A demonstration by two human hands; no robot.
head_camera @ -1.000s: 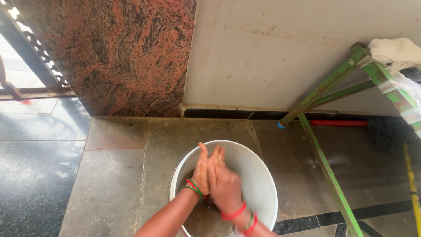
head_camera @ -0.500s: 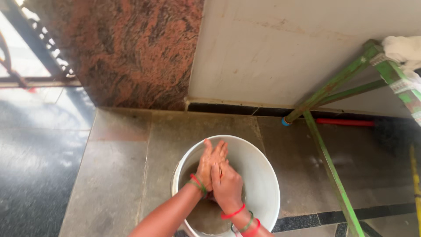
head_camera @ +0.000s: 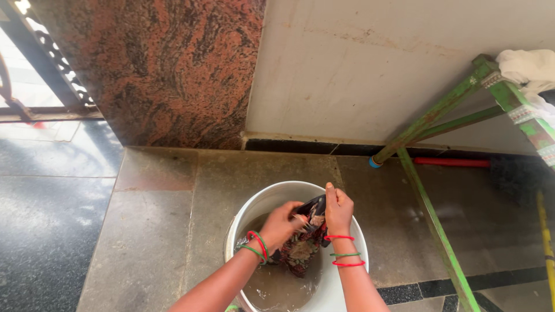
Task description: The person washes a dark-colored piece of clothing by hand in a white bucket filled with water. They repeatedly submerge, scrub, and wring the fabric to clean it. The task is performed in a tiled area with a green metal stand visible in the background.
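A white plastic bucket [head_camera: 254, 209] stands on the stone floor, partly filled with murky water. Over it, my left hand [head_camera: 281, 223] and my right hand [head_camera: 337, 208] both grip a wet, dark patterned cloth [head_camera: 300, 251]. The cloth hangs from between the hands down toward the water. Red and green bangles ring both wrists. My left hand holds the cloth from the left side, while my right hand pinches its upper edge from the right.
A green metal ladder [head_camera: 439, 121] leans at the right with a white cloth [head_camera: 529, 66] draped on top. A red-handled broom [head_camera: 457, 162] lies along the wall base. A granite wall panel [head_camera: 156, 69] and a doorway [head_camera: 34, 86] are at the left.
My hands were pressed together low inside the bucket. They have since come apart and lifted the dark patterned cloth up out of the water.
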